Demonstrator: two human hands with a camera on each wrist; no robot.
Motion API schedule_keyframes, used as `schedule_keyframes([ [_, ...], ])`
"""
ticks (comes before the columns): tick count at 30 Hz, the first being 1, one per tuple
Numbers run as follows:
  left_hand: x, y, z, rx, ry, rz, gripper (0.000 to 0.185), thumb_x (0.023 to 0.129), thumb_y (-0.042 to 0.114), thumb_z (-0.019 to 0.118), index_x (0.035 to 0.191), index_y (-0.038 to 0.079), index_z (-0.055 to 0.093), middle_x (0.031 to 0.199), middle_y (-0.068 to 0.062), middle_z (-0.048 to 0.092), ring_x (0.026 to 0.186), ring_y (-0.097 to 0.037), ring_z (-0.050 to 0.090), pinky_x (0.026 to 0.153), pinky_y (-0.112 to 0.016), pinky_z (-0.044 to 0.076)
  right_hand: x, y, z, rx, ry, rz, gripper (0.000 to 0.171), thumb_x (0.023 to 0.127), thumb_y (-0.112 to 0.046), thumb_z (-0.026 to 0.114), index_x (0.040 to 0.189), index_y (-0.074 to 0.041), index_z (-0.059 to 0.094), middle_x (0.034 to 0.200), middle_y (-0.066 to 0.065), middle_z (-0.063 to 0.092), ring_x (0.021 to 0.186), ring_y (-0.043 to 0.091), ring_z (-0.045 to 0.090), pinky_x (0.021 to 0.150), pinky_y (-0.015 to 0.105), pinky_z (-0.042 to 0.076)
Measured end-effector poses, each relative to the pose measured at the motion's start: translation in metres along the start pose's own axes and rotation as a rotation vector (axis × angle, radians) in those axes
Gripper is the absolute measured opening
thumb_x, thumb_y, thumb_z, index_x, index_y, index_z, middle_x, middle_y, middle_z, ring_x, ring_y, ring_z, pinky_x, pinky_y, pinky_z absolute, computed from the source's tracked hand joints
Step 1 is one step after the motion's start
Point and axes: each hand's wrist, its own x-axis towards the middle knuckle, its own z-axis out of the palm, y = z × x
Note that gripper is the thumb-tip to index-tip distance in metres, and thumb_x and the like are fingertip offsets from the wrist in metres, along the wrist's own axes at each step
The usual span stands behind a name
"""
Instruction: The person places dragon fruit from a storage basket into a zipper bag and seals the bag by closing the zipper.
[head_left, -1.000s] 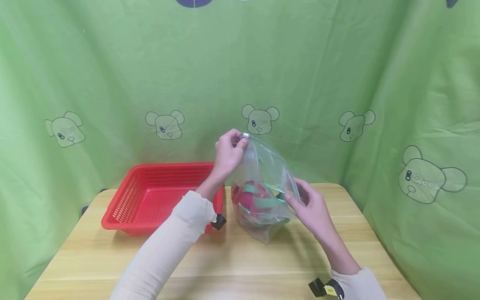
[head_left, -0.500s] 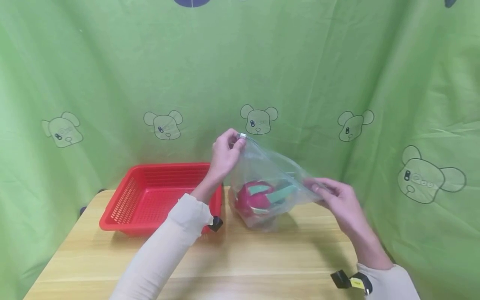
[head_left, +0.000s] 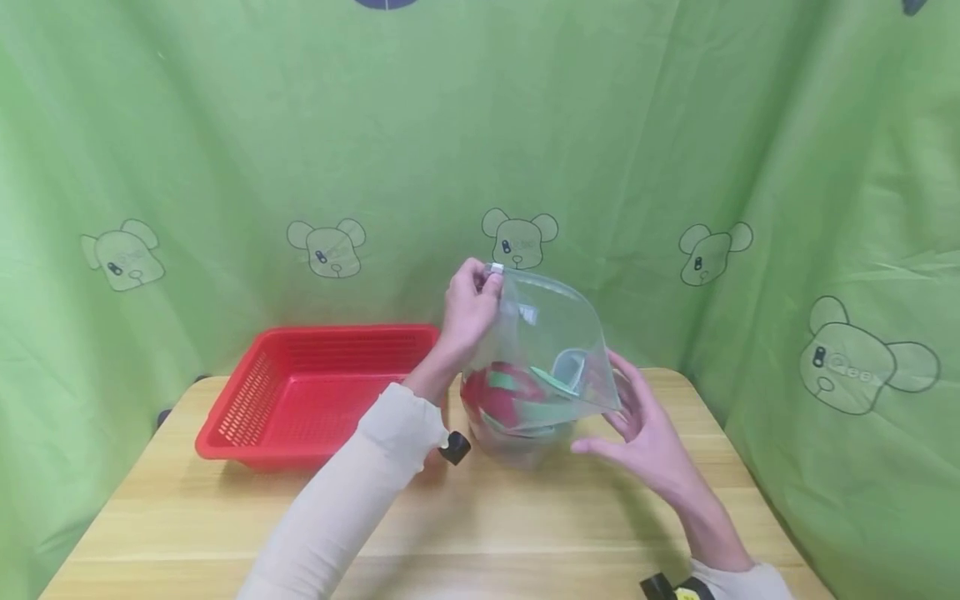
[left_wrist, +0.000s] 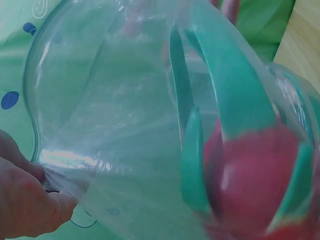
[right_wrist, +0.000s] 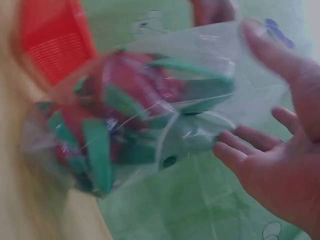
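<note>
Sitting at the far left of the bench (head_left: pixel 225 517), a red basket (head_left: pixel 300 400) shows only its bare mesh floor. Just right of it, the left hand (head_left: pixel 468 312) is raised, forearm angled up from the bench, its fingers (left_wrist: pixel 30 210) pinched on the top corner of a clear zip bag (head_left: pixel 543 358), which hangs with its bottom at the bench. Inside lies a red-and-green dragon fruit (head_left: pixel 513 400); the left wrist view shows its teal scales against the film, and the right wrist view shows the whole fruit bunched low. The right hand (head_left: pixel 648 433) is spread beside the bag, fingers (right_wrist: pixel 245 155) straight and apart, gripping nothing.
</note>
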Motion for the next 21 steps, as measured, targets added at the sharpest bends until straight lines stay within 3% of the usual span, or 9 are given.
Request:
schedule_keyframes([
  [3,0.000,0.001,0.001,-0.007,0.006,-0.006,0.007,0.105,0.009,0.054,0.100,0.005,0.054,0.100,-0.009,0.061,0.088,-0.018,0.058,0.075,-0.030,0.056,0.001,0.008,0.016,-0.011,0.091,-0.018,0.102,0.074,0.010,0.086,0.159,-0.014,0.034,0.156,0.020,0.042,0.139,0.020,0.048,0.108,0.023,0.043],
  [8,0.000,-0.002,-0.002,-0.048,-0.004,-0.009,0.009,0.106,0.008,0.052,0.098,0.005,0.050,0.101,-0.009,0.057,0.089,-0.018,0.056,0.075,-0.028,0.055,0.002,0.011,0.033,0.045,0.206,-0.010,0.064,0.086,0.007,0.077,0.145,0.001,0.053,0.143,0.021,0.054,0.127,0.015,0.060,0.103,0.029,0.048],
  [13,0.000,-0.005,-0.008,-0.084,-0.051,0.020,0.006,0.108,0.007,0.048,0.101,0.006,0.049,0.095,-0.006,0.051,0.085,-0.016,0.050,0.071,-0.026,0.049,0.003,0.010,0.041,0.035,0.283,-0.017,0.039,0.098,-0.003,0.068,0.136,0.001,0.063,0.140,0.013,0.062,0.128,0.013,0.060,0.105,0.025,0.047],
  [17,0.001,-0.007,-0.014,-0.085,-0.102,0.047,0.006,0.109,0.007,0.045,0.108,0.004,0.051,0.095,-0.006,0.053,0.085,-0.016,0.051,0.070,-0.026,0.048,0.004,0.010,0.044,0.009,0.379,0.001,0.032,0.104,-0.013,0.062,0.133,-0.003,0.068,0.134,0.004,0.068,0.127,0.009,0.060,0.105,0.020,0.046],
  [21,0.001,-0.011,-0.020,-0.104,-0.136,0.042,0.009,0.110,0.010,0.043,0.110,0.004,0.050,0.094,-0.007,0.055,0.082,-0.015,0.052,0.069,-0.026,0.047,0.007,0.009,0.042,0.154,0.458,0.023,0.032,0.105,-0.017,0.060,0.130,0.000,0.068,0.129,0.003,0.071,0.120,0.011,0.065,0.103,0.023,0.048],
])
